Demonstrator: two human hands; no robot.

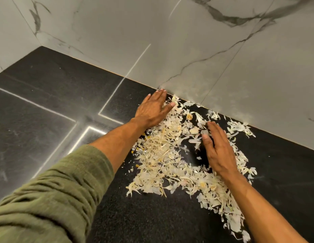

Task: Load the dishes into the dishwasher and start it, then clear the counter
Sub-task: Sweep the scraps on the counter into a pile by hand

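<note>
The person is working on the last part of the task, clearing the surface, with no dishes or dishwasher showing in this view. Pale papery peels are lying scattered across the centre and lower right of the frame, reaching up to the marble wall. The left hand is lying flat at the upper edge of the litter, fingers straight and nearly together; the right hand is resting on the scraps, fingers extended and gripping nothing. Next, I judge, both hands are needing to sweep inward, gathering the peels into one heap
</note>
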